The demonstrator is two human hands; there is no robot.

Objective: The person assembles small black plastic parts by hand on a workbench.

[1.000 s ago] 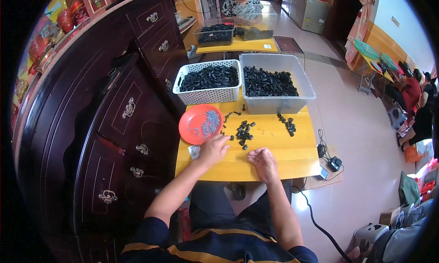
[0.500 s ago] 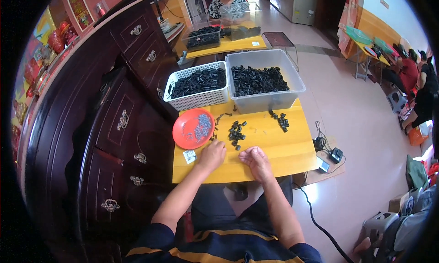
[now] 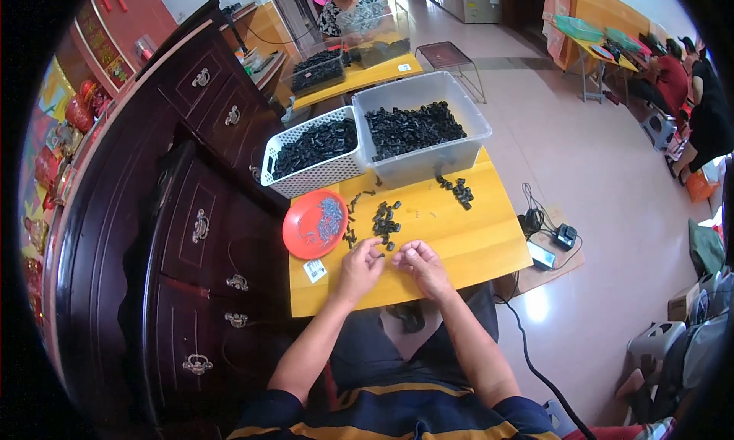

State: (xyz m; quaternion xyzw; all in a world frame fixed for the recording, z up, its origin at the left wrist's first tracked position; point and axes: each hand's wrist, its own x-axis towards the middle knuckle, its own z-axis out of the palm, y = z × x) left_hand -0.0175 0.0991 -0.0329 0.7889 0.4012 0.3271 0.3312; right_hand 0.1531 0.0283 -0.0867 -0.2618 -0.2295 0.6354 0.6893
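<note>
Black part (image 3: 381, 243) at left hand (image 3: 358, 269) fingers (image 3: 374, 248)

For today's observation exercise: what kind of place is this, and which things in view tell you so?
Probably a home or small workshop used for piecework: a grey tub and white basket of small black parts, low yellow tables, a dark wooden cabinet, people seated at other tables.

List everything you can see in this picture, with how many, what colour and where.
Table: one, yellow wood, in front of the person.
Small parts: a loose pile, black, mid-table by the hands; a smaller cluster to the right.
Plate: one, red, left on the table, holding small grey bits.
Basket: one, white, perforated, far left, full of black parts.
Bin: one, grey plastic, beside the basket, full of black parts.
Cabinet: one, dark wood, left of the table.
Left hand: near edge, at the pile.
Right hand: beside it.
</note>
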